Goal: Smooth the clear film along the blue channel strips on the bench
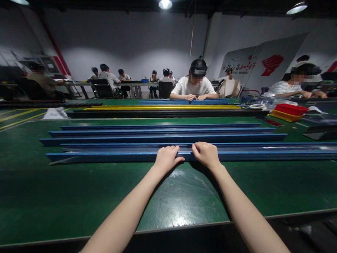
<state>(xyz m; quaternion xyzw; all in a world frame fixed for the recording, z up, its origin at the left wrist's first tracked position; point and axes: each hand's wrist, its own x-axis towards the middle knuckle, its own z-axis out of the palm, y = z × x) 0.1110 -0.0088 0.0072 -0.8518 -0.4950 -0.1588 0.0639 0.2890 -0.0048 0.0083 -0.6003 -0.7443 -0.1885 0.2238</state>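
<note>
A long blue channel profile [114, 156] with raised edges lies across the green table in front of me. My left hand [167, 157] is closed over it near its middle, fingers over the channel and thumb along the near wall. Just to the right, my right hand [206, 153] grips the same profile with curled fingers, their tips hidden. A short stretch of blue channel shows between the hands. Clear film seems to lie in the channel at both ends. Right behind it, more blue profiles [168, 135] lie parallel.
Farther back run a yellow strip [163, 107] and a black profile [169, 113]. Across the table a person in a white shirt [196, 87] handles another blue profile. Red and yellow bins [289, 111] stand at right. The table's near edge [181, 226] is close to me.
</note>
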